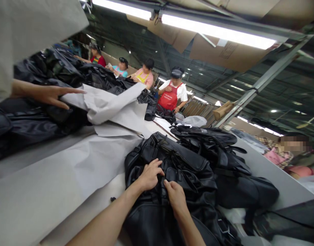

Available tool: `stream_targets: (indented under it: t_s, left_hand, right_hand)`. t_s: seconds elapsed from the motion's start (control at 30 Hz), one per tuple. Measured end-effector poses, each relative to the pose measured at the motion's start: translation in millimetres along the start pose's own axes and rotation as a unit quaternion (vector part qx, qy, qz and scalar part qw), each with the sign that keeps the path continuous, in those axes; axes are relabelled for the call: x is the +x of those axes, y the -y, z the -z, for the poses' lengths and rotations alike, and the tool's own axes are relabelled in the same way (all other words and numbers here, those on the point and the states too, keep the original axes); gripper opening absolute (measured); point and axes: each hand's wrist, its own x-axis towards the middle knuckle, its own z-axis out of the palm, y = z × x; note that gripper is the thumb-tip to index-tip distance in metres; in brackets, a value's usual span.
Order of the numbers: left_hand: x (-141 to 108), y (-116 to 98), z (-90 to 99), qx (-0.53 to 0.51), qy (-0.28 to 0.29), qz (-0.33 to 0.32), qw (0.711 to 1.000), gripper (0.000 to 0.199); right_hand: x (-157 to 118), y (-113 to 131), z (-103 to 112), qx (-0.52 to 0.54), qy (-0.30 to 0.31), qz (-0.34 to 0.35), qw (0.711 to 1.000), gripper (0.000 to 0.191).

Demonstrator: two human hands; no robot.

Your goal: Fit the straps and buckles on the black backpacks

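Observation:
A black leather-look backpack (pixel 198 191) lies in front of me, its flap and front pockets facing up. My left hand (pixel 151 175) has its fingers bent over the upper part of a narrow black strap (pixel 164 191) on the backpack's front. Lower on the same strap, my right hand (pixel 176 197) pinches it, thumb on top and fingers curled beneath. Both hands are close together, and the strap's fastening is partly hidden by the fingers.
Another person's hand (pixel 53 95) reaches in from the left beside crumpled white paper (pixel 113 102). More black bags (pixel 213 147) lie right of mine and along the far left. Several people work farther back, one in a red apron (pixel 169 97). A slanted metal post (pixel 264 82) rises at right.

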Motion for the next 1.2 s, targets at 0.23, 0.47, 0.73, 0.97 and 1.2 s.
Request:
stream_targets:
  t_s: [0.23,0.47,0.73,0.97,1.2]
  left_hand:
    - [0,4,-7.9,-0.018,-0.036,0.012,0.999,0.046]
    - [1,9,-15.4,-0.021,-0.014,0.010,1.000,0.045]
    - [-1,2,-6.6,-0.043,-0.005,0.028,0.999,0.039]
    - [-3,0,-2.0,-0.057,0.002,0.036,0.998,0.046]
    - [-4,0,-4.5,-0.058,0.006,0.029,0.998,0.031]
  right_hand:
    - [-10,10,-9,-0.043,-0.069,-0.005,0.997,0.030]
    - [9,19,-23,-0.135,-0.063,-0.031,0.988,0.024]
    - [26,21,1,-0.123,0.109,0.032,0.986,0.045]
    - [51,15,36,-0.072,0.319,-0.040,0.944,0.080]
    - [40,0,35,-0.056,0.259,0.080,0.961,0.055]
